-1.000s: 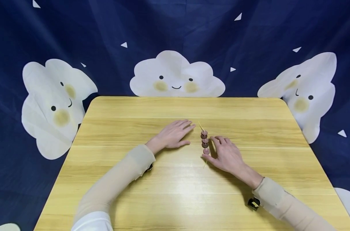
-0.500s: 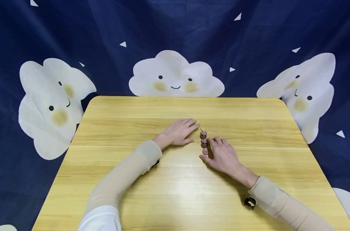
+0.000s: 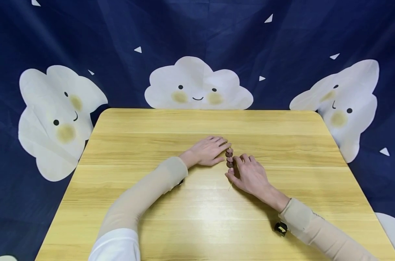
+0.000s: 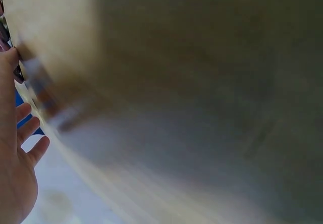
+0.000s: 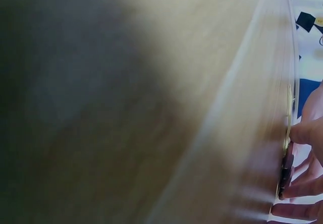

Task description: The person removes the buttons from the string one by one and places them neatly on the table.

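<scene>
Wood-grain table (image 3: 171,210) beneath. Right hand (image 3: 252,177) at 4 o'clock of mid-table bead strand (image 3: 229,159), fingers loosely spread beside it. Left hand (image 3: 207,150) at strand's 10 o'clock, fingers extended, one at its far end. Cloud-print backdrop (image 3: 204,32) at 12 o'clock.

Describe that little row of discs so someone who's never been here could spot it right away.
Start at the wooden table and find the left hand and the right hand near its middle. Between them, the row of discs runs from near to far. Its purplish pieces, lighter and darker by turns, set it apart from the hands.
</scene>
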The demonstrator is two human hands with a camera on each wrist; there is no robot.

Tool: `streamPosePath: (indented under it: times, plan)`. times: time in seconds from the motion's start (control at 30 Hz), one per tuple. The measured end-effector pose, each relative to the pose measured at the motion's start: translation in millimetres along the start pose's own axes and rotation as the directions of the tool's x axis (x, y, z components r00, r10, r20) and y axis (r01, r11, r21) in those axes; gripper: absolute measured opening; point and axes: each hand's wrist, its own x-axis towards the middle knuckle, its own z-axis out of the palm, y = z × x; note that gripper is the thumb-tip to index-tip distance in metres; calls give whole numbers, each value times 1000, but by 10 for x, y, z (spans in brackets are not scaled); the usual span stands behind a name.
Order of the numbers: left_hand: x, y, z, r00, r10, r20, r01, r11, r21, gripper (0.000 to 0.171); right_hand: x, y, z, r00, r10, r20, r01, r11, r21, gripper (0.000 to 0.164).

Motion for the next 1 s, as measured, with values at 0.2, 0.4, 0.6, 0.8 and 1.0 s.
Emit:
streamPosePath:
  times: [0.2, 0.4, 0.6, 0.8, 1.0]
  plan:
    - [64, 5, -5, 999, 39, 17, -39, 999, 3, 68, 10, 2, 2, 1000, -2, -17, 2, 1000, -8, 57]
    - [80, -6, -8, 998, 57, 37, -58, 998, 21, 66, 1, 18, -2, 1000, 14, -5, -14, 1000, -7, 51]
    - [92, -7, -32, 995, 94, 13, -95, 995, 39, 60, -1, 51, -27, 1000, 25, 18, -25, 999, -25, 45]
    - [115, 17, -66, 992, 126, -1, -125, 989, 77, 54, -11, 84, -34, 1000, 15, 8, -14, 999, -41, 41]
    - [112, -2, -57, 994, 113, -1, -113, 991, 69, 54, -13, 118, -48, 1000, 23, 21, -22, 999, -46, 36]
